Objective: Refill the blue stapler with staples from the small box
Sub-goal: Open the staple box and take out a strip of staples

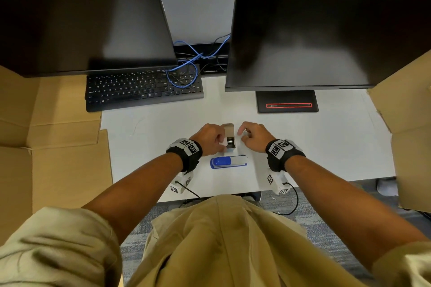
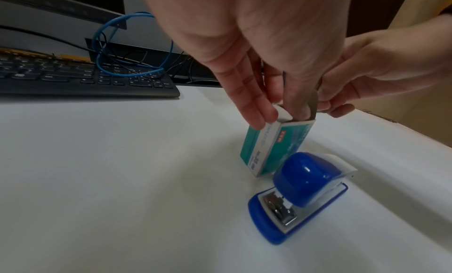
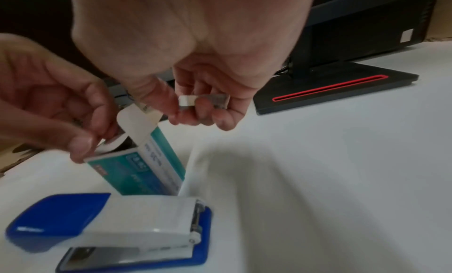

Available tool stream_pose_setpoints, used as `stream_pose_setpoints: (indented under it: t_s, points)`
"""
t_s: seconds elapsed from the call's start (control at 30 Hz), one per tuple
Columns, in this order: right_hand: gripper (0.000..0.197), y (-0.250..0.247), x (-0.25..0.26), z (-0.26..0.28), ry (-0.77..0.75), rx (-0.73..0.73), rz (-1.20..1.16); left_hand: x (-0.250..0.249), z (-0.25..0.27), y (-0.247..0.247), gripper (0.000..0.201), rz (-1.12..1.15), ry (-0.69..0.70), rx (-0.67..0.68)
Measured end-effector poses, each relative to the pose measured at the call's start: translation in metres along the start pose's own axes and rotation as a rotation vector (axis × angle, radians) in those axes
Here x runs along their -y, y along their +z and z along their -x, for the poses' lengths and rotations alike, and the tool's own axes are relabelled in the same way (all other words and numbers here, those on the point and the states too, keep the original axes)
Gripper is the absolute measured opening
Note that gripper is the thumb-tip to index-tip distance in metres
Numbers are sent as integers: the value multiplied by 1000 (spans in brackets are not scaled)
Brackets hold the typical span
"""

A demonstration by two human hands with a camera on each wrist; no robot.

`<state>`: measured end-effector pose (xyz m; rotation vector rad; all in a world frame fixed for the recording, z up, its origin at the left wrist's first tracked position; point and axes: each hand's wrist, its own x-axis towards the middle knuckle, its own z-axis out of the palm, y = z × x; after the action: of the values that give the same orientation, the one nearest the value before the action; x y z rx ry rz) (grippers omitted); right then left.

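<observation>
The blue stapler (image 2: 299,196) lies closed on the surface (image 2: 110,180), just before the small box (image 2: 274,147). The left hand (image 2: 247,51) holds the box upright, flap open. The right hand (image 3: 193,68) pinches a staple strip (image 3: 203,101), already out. Opening and loading the stapler remain.

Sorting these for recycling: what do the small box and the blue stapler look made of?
Small box: printed card, it seems; its open flap bends thin and pale. Blue stapler: glossy blue and white plastic shell, judging by its highlights, with shiny metal, probably steel, inside the mouth.
</observation>
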<state>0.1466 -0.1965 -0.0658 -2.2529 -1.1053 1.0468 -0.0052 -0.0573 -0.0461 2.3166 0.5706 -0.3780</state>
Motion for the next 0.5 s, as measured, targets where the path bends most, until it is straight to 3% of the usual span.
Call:
stream_pose_setpoints:
  t_s: [0.07,0.2,0.4,0.5]
  points:
    - [13,6,2,0,11,25,11,2,-1,1,10,-49,22,-14]
    - [33,14,11,-6,53,-14,115,4,-2,0,10,-151,11,-22]
    - [46,20,23,-10,69,-45,241,4,-2,-1,51,-60,-79,-149]
    - [50,18,26,-8,35,-66,212,3,1,-3,58,13,-52,-121]
